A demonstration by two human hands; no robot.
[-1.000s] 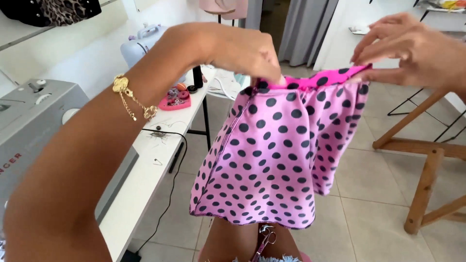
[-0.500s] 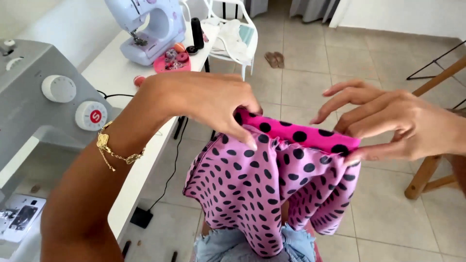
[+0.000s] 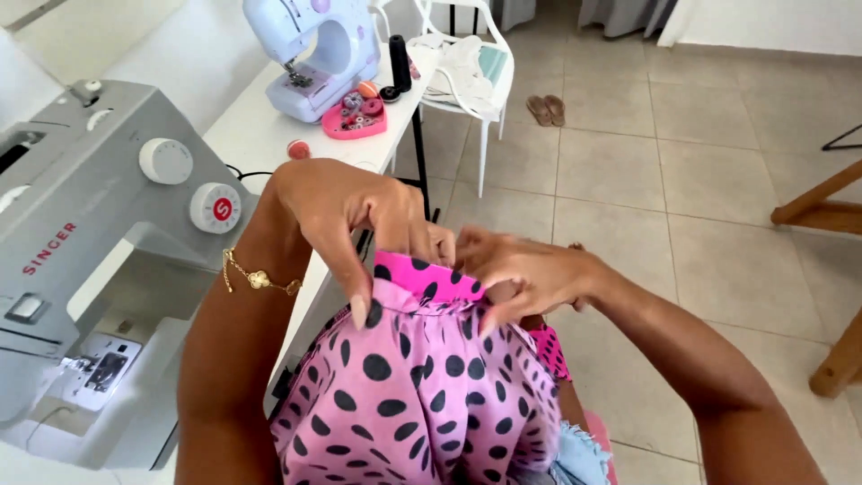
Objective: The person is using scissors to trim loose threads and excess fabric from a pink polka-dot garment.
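Observation:
A pink garment with black polka dots (image 3: 413,395) hangs gathered over my lap, its brighter pink waistband (image 3: 422,278) at the top. My left hand (image 3: 346,216) pinches the waistband from above at its left end; a gold bracelet sits on that wrist. My right hand (image 3: 521,274) grips the same waistband just to the right, fingers curled over the fabric. Both hands sit close together, almost touching. The lower hem is out of view.
A grey sewing machine (image 3: 81,233) stands on the white table (image 3: 260,135) at my left. Farther back are a small pale blue sewing machine (image 3: 314,54), a pink heart-shaped tray of bobbins (image 3: 355,117) and a black thread cone (image 3: 400,63). White chair (image 3: 467,63), sandals (image 3: 546,110), wooden stand (image 3: 826,207) on tiled floor.
My hands have come together from wide apart, bunching the waistband. The garment dropped from held up spread out to gathered low over my lap, and my head tilted down.

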